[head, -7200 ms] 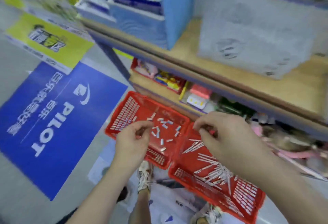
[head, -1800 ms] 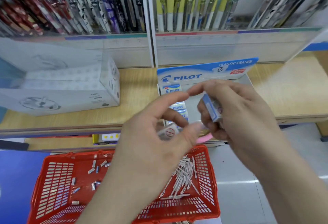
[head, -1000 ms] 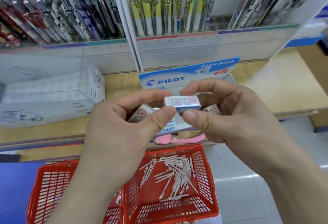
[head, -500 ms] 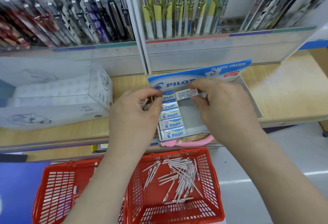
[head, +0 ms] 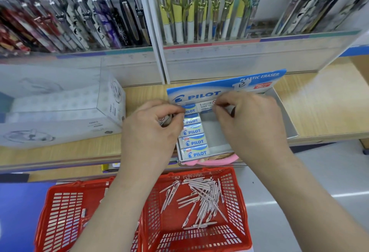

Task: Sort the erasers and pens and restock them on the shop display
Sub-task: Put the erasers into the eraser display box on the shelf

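Wooden shelf [head: 319,107], right grip [head: 253,123] pinching eraser [head: 205,106], left grip [head: 151,129] curled round second eraser [head: 164,120]

Your left forearm [head: 117,203] and right forearm [head: 299,189], both bare, rise from the bottom edge and converge toward the middle. Your left hand [head: 151,131] lies back-up, fingers curled inward, with thumb and forefinger tips meeting on its right side. A small eraser [head: 165,120] shows tucked under the curl. Your right hand [head: 253,125] is also back-up, thumb and forefinger pinching the end of a second eraser [head: 205,106]. Your hands are near each other, not touching.
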`<state>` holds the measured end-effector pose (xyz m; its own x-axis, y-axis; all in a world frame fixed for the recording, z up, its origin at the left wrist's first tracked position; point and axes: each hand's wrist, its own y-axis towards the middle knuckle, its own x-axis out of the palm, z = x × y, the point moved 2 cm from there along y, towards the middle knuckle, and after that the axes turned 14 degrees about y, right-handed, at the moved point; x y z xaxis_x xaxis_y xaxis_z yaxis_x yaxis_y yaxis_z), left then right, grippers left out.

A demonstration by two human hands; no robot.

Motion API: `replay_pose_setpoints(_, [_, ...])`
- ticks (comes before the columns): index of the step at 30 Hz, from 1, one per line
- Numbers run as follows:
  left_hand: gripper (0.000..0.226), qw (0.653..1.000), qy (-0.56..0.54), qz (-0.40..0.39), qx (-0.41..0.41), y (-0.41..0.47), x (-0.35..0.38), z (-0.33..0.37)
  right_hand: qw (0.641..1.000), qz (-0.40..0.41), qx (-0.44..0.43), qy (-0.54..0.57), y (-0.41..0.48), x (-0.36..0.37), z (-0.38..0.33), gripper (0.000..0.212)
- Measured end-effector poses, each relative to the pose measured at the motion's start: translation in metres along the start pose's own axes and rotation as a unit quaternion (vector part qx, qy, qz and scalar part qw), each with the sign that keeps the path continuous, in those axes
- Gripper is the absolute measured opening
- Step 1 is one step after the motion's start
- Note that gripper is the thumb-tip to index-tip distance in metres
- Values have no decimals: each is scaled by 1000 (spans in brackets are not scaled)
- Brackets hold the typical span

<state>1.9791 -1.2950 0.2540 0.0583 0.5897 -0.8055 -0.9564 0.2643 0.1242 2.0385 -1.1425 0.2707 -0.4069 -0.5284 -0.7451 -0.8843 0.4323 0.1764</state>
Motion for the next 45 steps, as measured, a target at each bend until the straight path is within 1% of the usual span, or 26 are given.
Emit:
replay_pose_setpoints(3, [10,1000,-6,-1,-5,-1,0,0,997,-36,48,39,3,-8,-3,17])
replay_pose_setpoints(6, [19,999,-28,6,-20,-6,-7,2,992,-33,93,81,3,-19,-4,20])
replay_pose_setpoints(8, [21,999,-22,29,-19,-10,-17,7,969,-16,159,189,-1,-31,-2,29])
replay_pose_setpoints(9, [17,999,-24,39,-19,-13,-23,11,941,-13,195,276,-4,-38,-1,35])
replay_pose_setpoints(10, [13,998,-36,46,-19,-17,-28,17,898,-18,223,378,-7,-44,-1,39])
replay_pose_setpoints(12, [9,996,-90,23,-18,-27,-34,33,772,-54,244,584,-13,-49,-4,43])
replay_pose_setpoints(13, [12,993,-120,-9,-14,-33,-35,43,713,-69,241,655,-16,-49,-6,44])
replay_pose_setpoints(14, [17,989,-142,-47,0,-39,-33,53,672,-79,235,698,-18,-48,-6,47])
replay_pose_setpoints(15, [26,985,-150,-85,23,-43,-30,63,644,-87,227,725,-20,-47,-7,52])
replay_pose_setpoints(16, [39,982,-144,-116,48,-47,-26,71,626,-95,223,741,-22,-45,-7,57])
replay_pose_setpoints(18, [61,981,-111,-137,81,-50,-19,78,605,-101,227,757,-25,-43,-8,66])
replay_pose_setpoints(19, [64,982,-102,-132,84,-50,-18,79,598,-99,230,761,-27,-43,-9,69])
replay_pose_setpoints(20, [62,984,-100,-125,82,-49,-18,79,591,-95,235,765,-28,-43,-9,70])
replay_pose_setpoints(21, [56,985,-102,-116,78,-48,-19,79,588,-94,242,766,-30,-43,-9,69])
replay_pose_setpoints(22, [50,987,-104,-101,73,-47,-21,79,595,-96,248,758,-33,-42,-9,65])
replay_pose_setpoints(23, [46,989,-107,-84,63,-47,-22,79,617,-102,252,739,-35,-42,-10,60])
replay_pose_setpoints(26, [48,994,-95,-41,23,-46,-24,77,722,-114,250,635,-39,-42,-9,41])
replay_pose_setpoints(27, [49,994,-96,-39,17,-46,-24,76,746,-115,244,609,-39,-43,-9,37])
replay_pose_setpoints(29, [49,990,-124,-66,7,-47,-24,74,782,-116,221,571,-39,-46,-7,27])
replay_pose_setpoints(31, [52,977,-175,-120,-2,-46,-27,68,807,-120,196,544,-37,-49,-5,21])
replay_pose_setpoints(33, [49,962,-217,-168,6,-45,-34,62,812,-135,181,537,-37,-50,-2,21])
replay_pose_setpoints(34, [43,959,-226,-173,15,-43,-37,59,810,-141,180,539,-38,-50,-1,21])
replay_pose_setpoints(38, [24,972,-213,-98,-23,-37,-37,51,784,-155,175,575,-38,-51,-1,29])
replay_pose_setpoints(40, [24,977,-193,-81,-34,-36,-34,51,775,-146,172,591,-38,-49,-4,32])
replay_pose_setpoints(43, [33,978,-186,-86,-38,-38,-31,53,783,-108,179,586,-37,-44,-5,28])
replay_pose_setpoints(45, [35,974,-194,-101,-52,-38,-28,57,766,-95,194,605,-38,-39,-5,29])
